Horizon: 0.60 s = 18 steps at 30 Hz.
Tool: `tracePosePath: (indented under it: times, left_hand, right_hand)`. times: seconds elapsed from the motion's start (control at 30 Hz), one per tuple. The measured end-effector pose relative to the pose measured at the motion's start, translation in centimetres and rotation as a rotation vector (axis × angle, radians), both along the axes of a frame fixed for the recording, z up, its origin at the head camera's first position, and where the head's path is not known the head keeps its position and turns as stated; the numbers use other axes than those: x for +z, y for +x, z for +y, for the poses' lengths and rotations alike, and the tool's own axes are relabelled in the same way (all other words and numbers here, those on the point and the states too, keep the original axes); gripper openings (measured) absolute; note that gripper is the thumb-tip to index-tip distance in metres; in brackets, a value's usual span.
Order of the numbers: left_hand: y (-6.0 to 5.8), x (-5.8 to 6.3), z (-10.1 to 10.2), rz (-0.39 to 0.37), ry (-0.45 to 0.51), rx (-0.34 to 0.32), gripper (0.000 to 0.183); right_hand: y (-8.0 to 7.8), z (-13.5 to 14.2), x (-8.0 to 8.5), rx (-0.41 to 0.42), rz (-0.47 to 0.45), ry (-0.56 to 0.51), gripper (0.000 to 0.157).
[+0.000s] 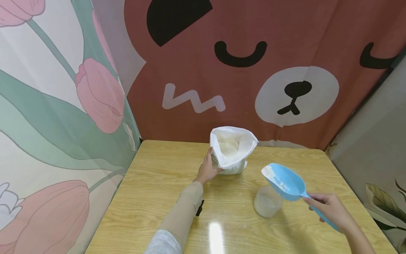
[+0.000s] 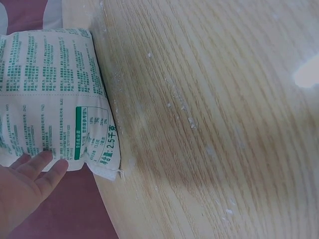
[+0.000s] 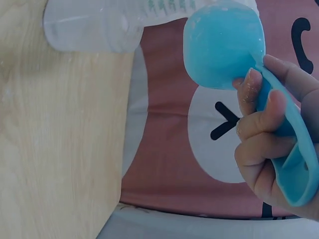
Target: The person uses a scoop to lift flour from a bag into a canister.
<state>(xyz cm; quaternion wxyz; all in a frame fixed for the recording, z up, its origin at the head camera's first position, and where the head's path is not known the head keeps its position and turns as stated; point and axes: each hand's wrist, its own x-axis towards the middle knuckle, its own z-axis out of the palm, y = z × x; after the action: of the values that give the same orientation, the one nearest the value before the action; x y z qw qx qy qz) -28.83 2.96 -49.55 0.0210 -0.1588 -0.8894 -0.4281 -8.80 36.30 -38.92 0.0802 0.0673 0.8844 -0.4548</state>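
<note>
An open white bag of flour [image 1: 236, 163], its mouth spread wide with pale powder inside, stands at the back of the table. My left hand [image 1: 208, 169] holds its left side; green print covers the bag [image 2: 45, 94] in the left wrist view, where the fingers [image 2: 52, 177] lie against its face. On the right, my right hand [image 1: 331, 208] grips the handle of a light blue scoop [image 1: 290, 181], raised and tilted, with white powder clinging to its lip and inner wall. Behind the scoop in the head view, a clear cup [image 1: 265, 206] stands on the table, its rim partly covered.
White specks of powder [image 2: 192, 122] lie scattered on the wooden table [image 1: 158, 190]. Patterned cloth with a bear [image 1: 196, 123] hangs right behind the table's back edge, and flowered cloth [image 1: 47, 151] hangs on the left.
</note>
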Motion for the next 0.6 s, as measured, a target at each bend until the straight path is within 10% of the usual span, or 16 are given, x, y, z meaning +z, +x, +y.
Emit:
tracePosePath:
  times: [0.6]
  left_hand:
    - [-0.1, -0.2, 0.1, 0.016, -0.002, 0.007, 0.102]
  right_hand:
    - [1.0, 1.6, -0.6, 0.075, -0.035, 0.222, 0.050]
